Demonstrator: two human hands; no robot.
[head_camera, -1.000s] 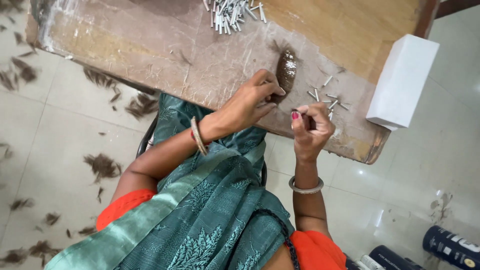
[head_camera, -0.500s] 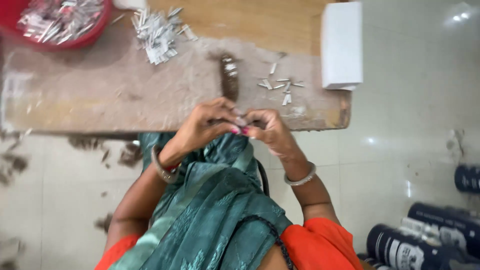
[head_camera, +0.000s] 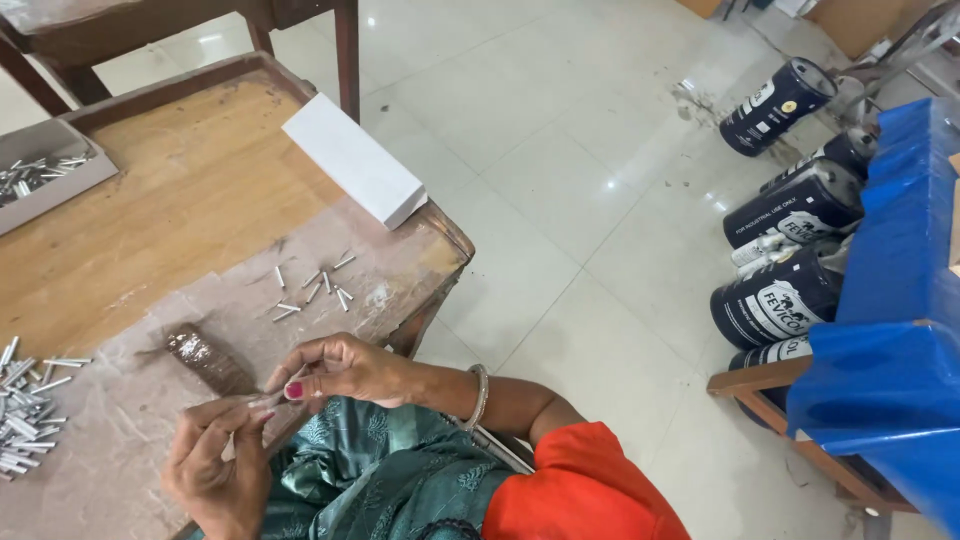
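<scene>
Both my hands meet over the near edge of a worn wooden table (head_camera: 180, 200). My right hand (head_camera: 345, 368), with a bangle on its wrist, pinches one end of a thin silvery piece (head_camera: 262, 401). My left hand (head_camera: 215, 470) grips the other end from below. A dark brown tuft of hair (head_camera: 205, 360) lies on the table just left of my fingers. Several short metal tubes (head_camera: 310, 290) are scattered beyond it, and a bigger heap of tubes (head_camera: 22, 410) lies at the left edge.
A white box (head_camera: 355, 160) lies on the table's far corner, and a grey tray (head_camera: 50, 175) of tubes sits at the far left. Dark cans (head_camera: 785, 300) stand on the tiled floor beside a blue-covered bench (head_camera: 900, 330). Another wooden table (head_camera: 300, 15) stands behind.
The view has swung round to the right, so the cans and the blue bench now show. My hands stay together at the table edge, holding the small piece.
</scene>
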